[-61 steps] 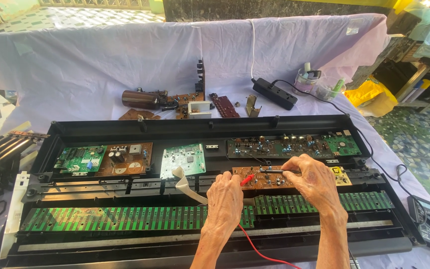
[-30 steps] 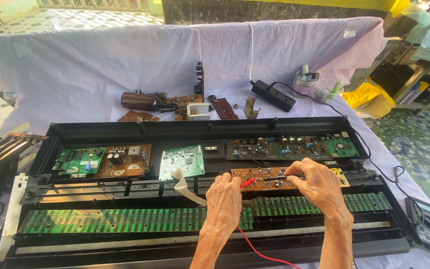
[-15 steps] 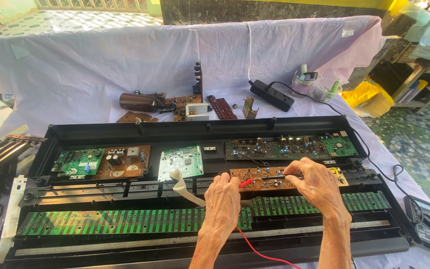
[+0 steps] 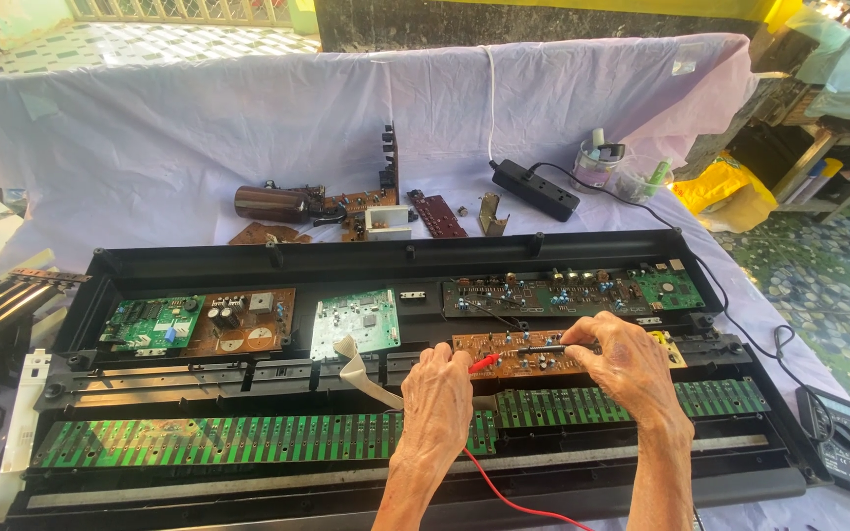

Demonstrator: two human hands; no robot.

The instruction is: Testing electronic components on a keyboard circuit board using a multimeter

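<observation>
While my left hand (image 4: 437, 395) pinches the red-tipped meter probe (image 4: 485, 363) in its fingers, I see its tip touching the left end of the narrow brown circuit board (image 4: 521, 354) in the middle of the open black keyboard chassis (image 4: 248, 264). My right hand (image 4: 630, 366) grips the slim black probe (image 4: 541, 348), laid along that board's top. The red lead (image 4: 514, 497) trails off over the chassis front edge. A long green contact strip (image 4: 218, 439) runs just below the hands. Open purple-clothed worktop (image 4: 150, 147) lies behind the chassis; the dark multimeter (image 4: 838, 435) sits near the right edge.
</observation>
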